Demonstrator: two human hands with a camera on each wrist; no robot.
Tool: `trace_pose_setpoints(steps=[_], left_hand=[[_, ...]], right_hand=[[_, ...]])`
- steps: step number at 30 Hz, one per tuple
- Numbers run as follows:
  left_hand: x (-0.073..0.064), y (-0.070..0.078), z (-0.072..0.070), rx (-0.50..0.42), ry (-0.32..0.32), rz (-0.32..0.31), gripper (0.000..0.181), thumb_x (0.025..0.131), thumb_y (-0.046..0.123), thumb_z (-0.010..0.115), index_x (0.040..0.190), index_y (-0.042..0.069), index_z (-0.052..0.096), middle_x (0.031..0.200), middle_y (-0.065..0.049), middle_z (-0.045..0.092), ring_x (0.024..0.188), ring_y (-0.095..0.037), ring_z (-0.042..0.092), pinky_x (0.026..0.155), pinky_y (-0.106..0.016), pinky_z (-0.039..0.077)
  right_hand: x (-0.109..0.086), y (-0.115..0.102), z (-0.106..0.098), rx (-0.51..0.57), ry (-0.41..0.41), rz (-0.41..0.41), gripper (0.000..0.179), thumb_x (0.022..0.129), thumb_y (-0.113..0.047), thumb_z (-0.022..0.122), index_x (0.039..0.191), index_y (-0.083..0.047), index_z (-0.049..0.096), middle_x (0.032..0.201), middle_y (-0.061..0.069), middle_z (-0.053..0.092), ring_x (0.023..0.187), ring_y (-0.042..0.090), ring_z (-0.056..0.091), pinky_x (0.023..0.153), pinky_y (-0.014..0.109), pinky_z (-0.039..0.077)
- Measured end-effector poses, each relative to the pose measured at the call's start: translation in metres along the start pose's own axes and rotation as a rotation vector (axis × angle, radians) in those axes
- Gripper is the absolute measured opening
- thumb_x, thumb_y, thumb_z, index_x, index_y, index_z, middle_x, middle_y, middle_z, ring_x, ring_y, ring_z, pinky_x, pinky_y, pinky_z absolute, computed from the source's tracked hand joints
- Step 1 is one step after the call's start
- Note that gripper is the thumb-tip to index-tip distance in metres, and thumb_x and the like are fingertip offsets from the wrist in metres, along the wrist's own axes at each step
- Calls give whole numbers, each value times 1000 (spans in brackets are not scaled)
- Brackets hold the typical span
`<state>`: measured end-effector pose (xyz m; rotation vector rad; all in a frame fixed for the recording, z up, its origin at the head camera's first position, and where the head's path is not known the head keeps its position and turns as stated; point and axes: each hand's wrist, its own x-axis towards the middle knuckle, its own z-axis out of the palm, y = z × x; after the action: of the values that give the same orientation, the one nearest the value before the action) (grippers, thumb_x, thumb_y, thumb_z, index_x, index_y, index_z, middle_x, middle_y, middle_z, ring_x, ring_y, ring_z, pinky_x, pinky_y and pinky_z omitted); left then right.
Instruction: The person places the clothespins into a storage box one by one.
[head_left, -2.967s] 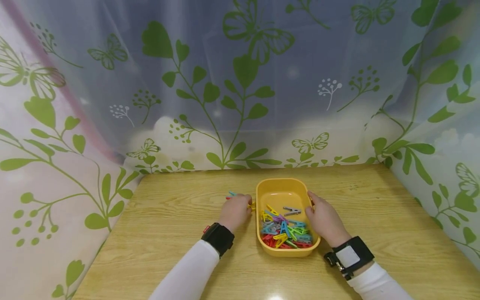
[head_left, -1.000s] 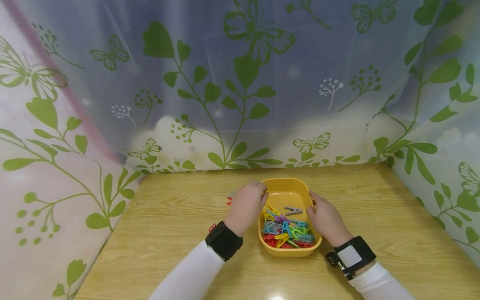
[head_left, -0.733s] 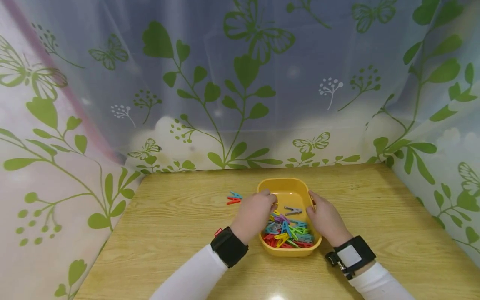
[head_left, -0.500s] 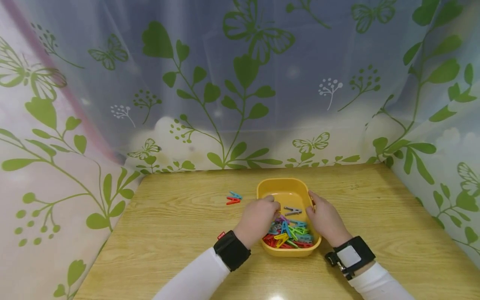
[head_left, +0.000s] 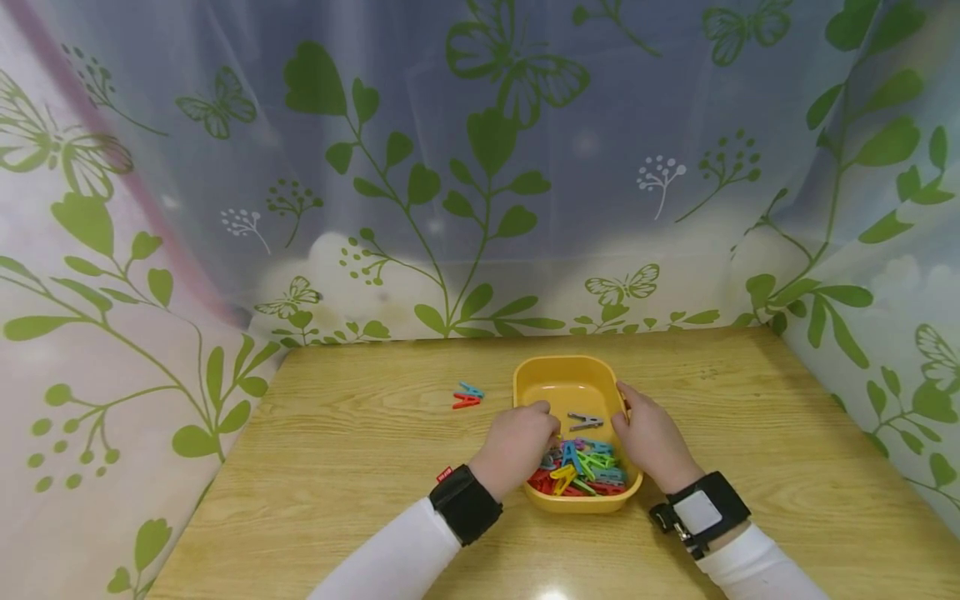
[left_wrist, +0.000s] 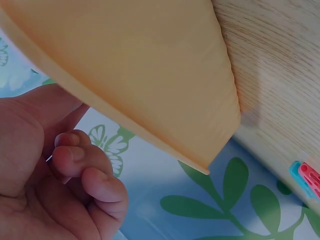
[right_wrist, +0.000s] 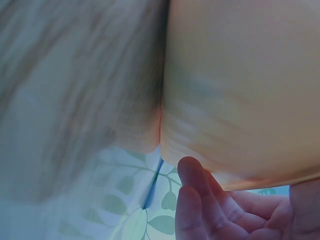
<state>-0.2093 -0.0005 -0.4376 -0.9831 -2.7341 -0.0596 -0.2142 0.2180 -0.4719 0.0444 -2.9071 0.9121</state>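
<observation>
My left hand [head_left: 517,442] reaches over the left rim of a yellow plastic tub [head_left: 566,505], thumb and index fingertips hidden inside. In the left wrist view its other fingers [left_wrist: 105,187] are curled outside the tub wall. I cannot tell whether it still pinches a clothespin. My right hand [head_left: 654,437] grips the tub's right rim, thumb on the inner side and fingers [right_wrist: 200,200] along the outer wall. A heap of small colourful clothespins [head_left: 573,458] fills the near half of the tub. One grey clothespin [head_left: 585,422] lies apart on the tub floor.
A red clothespin [head_left: 466,402] and a blue clothespin [head_left: 471,389] lie side by side on the wooden table [head_left: 337,450], left of the tub. A curtain [head_left: 390,208] with leaves and butterflies hangs behind the table and along both sides.
My left hand has lifted a yellow clothespin from the table, carried it over the tub's left rim and lowered inside, uncovering the red and blue clothespins. The right hand has kept its grip.
</observation>
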Motion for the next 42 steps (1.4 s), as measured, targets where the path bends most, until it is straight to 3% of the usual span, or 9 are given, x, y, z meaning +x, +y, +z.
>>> trace_pose_setpoints(steps=[14, 19, 25, 29, 35, 42], left_hand=[[-1, -1, 4, 41, -2, 6, 17, 99, 32, 70, 90, 22, 82, 80, 6, 58, 64, -3, 51, 58, -19, 47], [-2, -4, 2, -33, 11, -4, 19, 99, 31, 70, 90, 19, 82, 80, 6, 55, 62, -3, 50, 57, -18, 45], [-4, -12, 0, -126, 50, -17, 20, 99, 32, 69, 96, 15, 78, 87, 3, 61, 71, -7, 59, 63, -19, 48], [-4, -20, -2, -168, 76, -67, 20, 101, 31, 67, 103, 12, 74, 94, 0, 66, 78, -12, 65, 67, -22, 51], [-2, -39, -2, -161, 178, -197, 19, 99, 28, 71, 105, 10, 73, 97, -4, 69, 78, -18, 69, 61, -28, 54], [-5, -71, 0, -163, 178, -315, 21, 99, 25, 71, 111, 7, 71, 98, -7, 66, 70, -20, 67, 58, -31, 53]], right_hand=[[0, -3, -1, -1, -11, 22, 57, 106, -15, 50, 156, 7, 33, 142, 34, 54, 68, 18, 54, 54, 27, 42], [-1, -3, -1, 0, -8, 17, 57, 106, -14, 50, 156, 8, 33, 141, 34, 54, 62, 17, 50, 53, 27, 42], [0, -1, 0, -4, -3, 16, 57, 106, -15, 50, 156, 8, 34, 141, 34, 55, 65, 17, 52, 53, 27, 42], [0, 0, 1, -7, 1, 12, 57, 106, -15, 50, 156, 8, 34, 140, 34, 56, 69, 18, 54, 54, 27, 42], [1, 1, 2, -1, 6, 12, 57, 106, -15, 49, 156, 8, 34, 140, 34, 56, 67, 18, 53, 54, 27, 42], [1, 1, 1, -6, 8, 12, 57, 106, -15, 51, 155, 8, 35, 139, 33, 57, 74, 20, 57, 55, 27, 43]])
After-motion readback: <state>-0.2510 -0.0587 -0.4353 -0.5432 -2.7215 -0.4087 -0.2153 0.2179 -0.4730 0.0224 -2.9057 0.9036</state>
